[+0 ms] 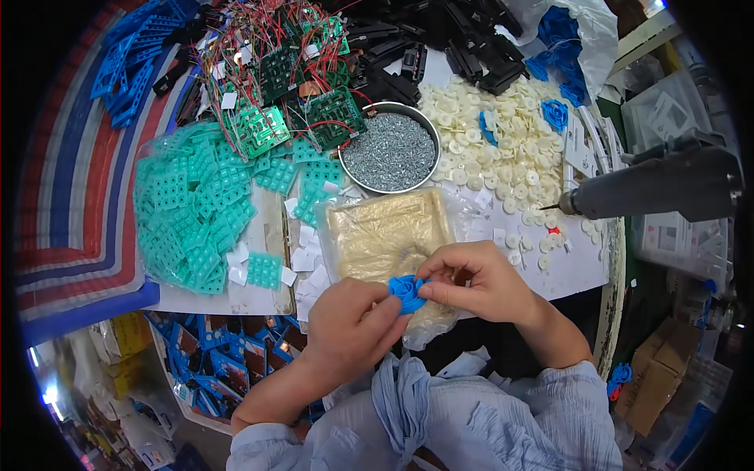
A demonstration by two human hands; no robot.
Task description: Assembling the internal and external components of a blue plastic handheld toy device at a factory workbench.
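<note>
I see left hand (351, 326) and right hand (477, 281) pinching blue coiled strip (405, 293) | coil lies between them, touching both | above near end of plastic-wrapped tan pad (385, 231) | long axis: can't tell

A head-worn fisheye looks down at the nearby table (577, 271).

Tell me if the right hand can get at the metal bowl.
Probably yes: the metal bowl sits open-topped beyond the tan pack, nothing tall between. The right hand is on the blue piece, so likely must let go first.
</note>
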